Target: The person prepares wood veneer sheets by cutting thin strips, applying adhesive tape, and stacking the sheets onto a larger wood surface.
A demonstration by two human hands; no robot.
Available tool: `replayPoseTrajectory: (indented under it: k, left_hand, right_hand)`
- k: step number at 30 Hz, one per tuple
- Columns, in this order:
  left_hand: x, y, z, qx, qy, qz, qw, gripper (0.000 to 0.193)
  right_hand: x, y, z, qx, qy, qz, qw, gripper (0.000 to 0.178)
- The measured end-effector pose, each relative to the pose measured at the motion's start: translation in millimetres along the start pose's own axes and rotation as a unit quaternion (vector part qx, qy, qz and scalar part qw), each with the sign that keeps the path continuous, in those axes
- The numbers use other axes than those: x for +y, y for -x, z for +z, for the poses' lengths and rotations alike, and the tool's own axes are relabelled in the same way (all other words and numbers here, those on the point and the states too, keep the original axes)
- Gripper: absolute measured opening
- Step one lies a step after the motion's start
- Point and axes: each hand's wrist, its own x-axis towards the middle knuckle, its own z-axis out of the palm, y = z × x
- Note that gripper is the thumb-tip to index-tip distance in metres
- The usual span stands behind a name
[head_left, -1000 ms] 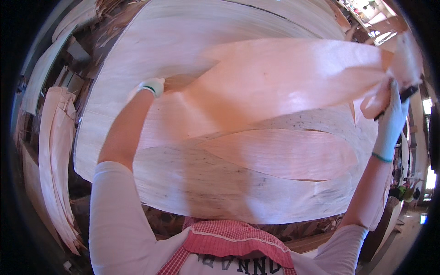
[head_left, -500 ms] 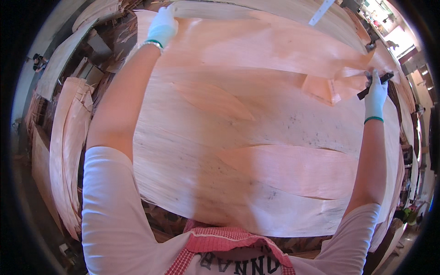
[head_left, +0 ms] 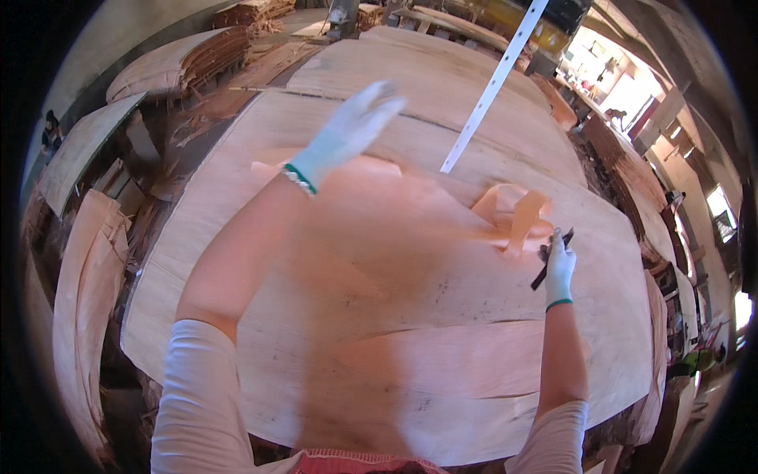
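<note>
1. The thin, pale orange-brown wood veneer sheet (head_left: 379, 316) lies flat across a broad stack of like sheets, filling the middle of the view; it looks light, floppy and easily split, with cracks running in from its right edge, so I judge it best taken at an edge with both hands wide apart and lifted gently

2. The left hand (head_left: 351, 126), in a white glove with a green cuff, is blurred above the far part of the sheet; its fingers are stretched out flat, gripping nothing, and I cannot tell whether it touches the wood

3. The curled, torn strip of veneer (head_left: 513, 217) stands up loosely on the sheet's right part, just beside the right hand; it looks brittle and likely to snap if pulled hard

4. The right hand (head_left: 559, 265), gloved the same way, is closed around a slim dark tool (head_left: 550, 262), its tip at the curled strip

5. A white perforated strip (head_left: 493, 87) hangs slanting above the stack
</note>
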Motion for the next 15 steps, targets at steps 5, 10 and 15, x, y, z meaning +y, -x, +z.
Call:
replayPoseTrajectory:
  k: [5,10,15]
  left_hand:
    - [107,-35,30,0.004,0.169,0.04,0.985,0.036]
    - [119,-10,38,0.032,0.183,0.027,0.982,0.021]
    - [92,69,68,-0.056,0.349,-0.18,0.918,0.019]
  right_hand:
    - [-53,56,66,-0.148,-0.057,-0.026,0.987,0.031]
    - [-150,113,113,-0.266,-0.003,-0.087,0.96,0.03]
    - [-267,123,153,-0.356,-0.02,-0.195,0.914,0.037]
